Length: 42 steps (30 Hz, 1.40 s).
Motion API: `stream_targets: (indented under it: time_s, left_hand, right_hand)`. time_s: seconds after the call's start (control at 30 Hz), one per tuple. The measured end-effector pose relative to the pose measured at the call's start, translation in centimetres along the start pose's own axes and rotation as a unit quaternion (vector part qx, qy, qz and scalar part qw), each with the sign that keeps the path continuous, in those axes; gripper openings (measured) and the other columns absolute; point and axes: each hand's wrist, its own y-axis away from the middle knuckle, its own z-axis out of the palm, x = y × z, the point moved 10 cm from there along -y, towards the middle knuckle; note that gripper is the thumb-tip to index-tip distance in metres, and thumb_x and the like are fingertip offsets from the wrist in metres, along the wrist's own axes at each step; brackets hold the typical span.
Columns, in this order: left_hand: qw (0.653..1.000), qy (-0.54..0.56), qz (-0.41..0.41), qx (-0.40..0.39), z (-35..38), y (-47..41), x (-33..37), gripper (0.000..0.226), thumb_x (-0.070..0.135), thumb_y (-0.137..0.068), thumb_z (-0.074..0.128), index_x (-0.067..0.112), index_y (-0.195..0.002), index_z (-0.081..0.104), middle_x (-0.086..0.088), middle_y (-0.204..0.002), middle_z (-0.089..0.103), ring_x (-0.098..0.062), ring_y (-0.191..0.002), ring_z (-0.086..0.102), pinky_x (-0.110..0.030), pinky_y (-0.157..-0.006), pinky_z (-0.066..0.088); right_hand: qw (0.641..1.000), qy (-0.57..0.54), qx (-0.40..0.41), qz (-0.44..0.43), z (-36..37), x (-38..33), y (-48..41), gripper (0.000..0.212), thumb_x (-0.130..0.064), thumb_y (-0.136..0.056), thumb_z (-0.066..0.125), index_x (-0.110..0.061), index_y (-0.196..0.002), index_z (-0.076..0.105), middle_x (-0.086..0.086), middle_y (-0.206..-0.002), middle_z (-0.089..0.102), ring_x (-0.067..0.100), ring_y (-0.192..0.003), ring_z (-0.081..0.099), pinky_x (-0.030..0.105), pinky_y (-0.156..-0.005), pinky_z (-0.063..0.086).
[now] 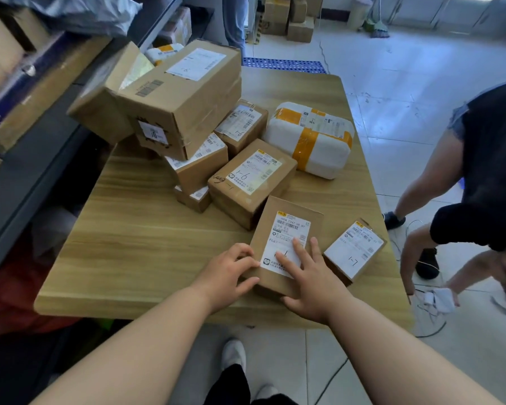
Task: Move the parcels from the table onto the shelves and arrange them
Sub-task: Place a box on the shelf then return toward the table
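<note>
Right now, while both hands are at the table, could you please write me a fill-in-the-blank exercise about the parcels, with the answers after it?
1. The flat parcel at the near edge of the table is touched by ____ hands, the left hand and the right hand.
2. The small box to its right has ____ handwritten on its label.
3. Only the taped bundle is wrapped in ____ instead of brown cardboard.

Missing words: two; 1-7; white

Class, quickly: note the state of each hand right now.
Left hand: grips the left edge of the flat brown parcel.
Right hand: open, resting flat on the same parcel.
</note>
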Motion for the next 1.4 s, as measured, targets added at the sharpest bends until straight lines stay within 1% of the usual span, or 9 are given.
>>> stream_targets:
  time_s: [0.23, 0.33, 0.43, 0.53, 0.67, 0.87, 1.0, 1.2, 1.4]
  left_hand:
    - [0.975, 0.092, -0.195, 0.047, 0.4, 3.9, -2.2, 0.073, 0.048, -0.082, 0.067, 0.028, -0.145, 0.036, 0.004, -0.142, 0.032, -0.016, -0.123, 0.048, -0.031, -0.102, 0.040]
    - [0.949, 0.149, -0.273, 0.047, 1.4, 5.1, -3.6, 0.088, 0.043, -0.082, 0.071, 0.025, -0.152, 0.021, -0.001, -0.151, 0.027, -0.017, -0.135, 0.036, -0.033, -0.111, 0.031]
    - [0.924, 0.197, -0.327, -0.008, 3.5, 5.2, -4.8, 0.087, 0.044, -0.082, 0.071, 0.025, -0.152, 0.023, -0.005, -0.151, 0.032, -0.020, -0.135, 0.039, -0.035, -0.111, 0.033]
    - [0.890, 0.301, -0.336, -0.063, 5.4, 4.6, -4.0, 0.087, 0.044, -0.077, 0.075, 0.024, -0.148, 0.029, -0.001, -0.143, 0.047, -0.016, -0.122, 0.049, -0.030, -0.105, 0.038]
    - [0.863, 0.389, -0.320, -0.026, 4.0, 3.8, -5.0, 0.106, 0.063, -0.040, 0.081, 0.043, -0.135, 0.036, -0.001, -0.138, 0.049, -0.017, -0.120, 0.053, -0.040, -0.105, 0.043]
    - [0.820, 0.494, -0.282, -0.056, -0.3, 4.0, -3.3, 0.076, 0.061, -0.049, 0.071, 0.047, -0.119, 0.045, 0.001, -0.131, 0.049, -0.020, -0.111, 0.056, -0.037, -0.077, 0.054]
    - [0.795, 0.538, -0.272, -0.071, -1.4, 5.0, -2.4, 0.072, 0.054, -0.049, 0.074, 0.046, -0.115, 0.045, 0.001, -0.130, 0.049, -0.023, -0.114, 0.055, -0.051, -0.088, 0.054]
    - [0.754, 0.608, -0.248, -0.022, -2.4, 7.0, -1.6, 0.097, 0.040, -0.041, 0.082, 0.040, -0.128, 0.038, 0.003, -0.137, 0.046, -0.029, -0.124, 0.050, -0.057, -0.087, 0.050]
    - [0.769, 0.589, -0.229, 0.095, -7.7, 7.4, -2.6, 0.092, 0.048, -0.056, 0.072, 0.040, -0.141, 0.038, 0.000, -0.133, 0.058, -0.026, -0.117, 0.057, -0.042, -0.078, 0.055]
  right_hand:
    - [0.988, -0.070, 0.065, -0.121, 0.8, -1.9, 3.3, 0.091, -0.076, -0.075, 0.036, -0.040, -0.147, -0.007, -0.003, -0.153, -0.025, 0.019, -0.143, -0.023, 0.045, -0.121, 0.004]
    - [0.959, -0.237, 0.151, -0.019, -0.6, 0.9, 4.2, 0.101, -0.061, -0.081, 0.059, -0.026, -0.153, -0.003, -0.008, -0.158, -0.013, 0.008, -0.146, -0.012, 0.027, -0.119, -0.001]
    - [0.878, -0.444, 0.109, 0.143, 1.7, 3.3, 3.8, 0.095, -0.043, -0.085, 0.068, -0.015, -0.154, 0.009, 0.000, -0.159, 0.017, 0.019, -0.146, 0.020, 0.036, -0.119, 0.018]
    - [0.773, -0.604, -0.007, 0.197, 5.4, 1.4, 3.1, 0.065, -0.031, -0.085, 0.071, -0.014, -0.138, 0.037, 0.005, -0.139, 0.052, 0.022, -0.120, 0.054, 0.043, -0.104, 0.044]
    - [0.752, -0.624, 0.013, 0.214, 5.1, 1.0, 2.7, 0.082, -0.038, -0.073, 0.081, -0.014, -0.136, 0.034, 0.002, -0.129, 0.054, 0.022, -0.115, 0.055, 0.046, -0.100, 0.048]
    - [0.729, -0.655, 0.076, 0.185, 1.2, 1.1, 3.6, 0.084, -0.064, -0.061, 0.074, -0.026, -0.129, 0.041, -0.002, -0.120, 0.056, 0.020, -0.108, 0.058, 0.050, -0.096, 0.050]
    - [0.690, -0.695, 0.103, 0.173, 0.5, 0.7, 4.8, 0.072, -0.056, -0.068, 0.071, -0.020, -0.126, 0.048, 0.003, -0.119, 0.059, 0.020, -0.108, 0.058, 0.055, -0.095, 0.048]
    - [0.552, -0.825, 0.057, 0.106, 0.3, -1.4, 4.3, 0.084, -0.051, -0.063, 0.080, -0.021, -0.134, 0.046, 0.010, -0.131, 0.059, 0.031, -0.122, 0.054, 0.050, -0.082, 0.048]
    - [0.609, -0.792, 0.004, 0.036, -5.2, -4.5, 0.8, 0.101, -0.053, -0.057, 0.076, -0.043, -0.146, 0.029, 0.000, -0.137, 0.053, 0.030, -0.122, 0.053, 0.050, -0.084, 0.052]
